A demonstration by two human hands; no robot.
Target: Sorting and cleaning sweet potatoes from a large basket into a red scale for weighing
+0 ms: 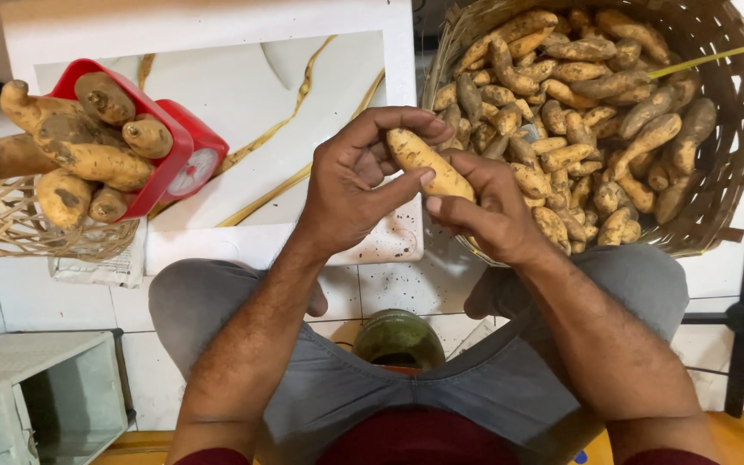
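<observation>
White floor tiles and a marble-patterned board (243,112) lie under a seated person's knees. Both hands meet above the board's near edge: the left hand (350,176) curls round a pale sweet potato (428,162), thumb pressed to its side, while the right hand (484,211) pinches its lower end, likely to turn it for inspection. Beyond the fingertips, a woven basket (729,129) holds many more. Left of the fingers, a red scale (184,151) bears several; its dial is partly hidden.
</observation>
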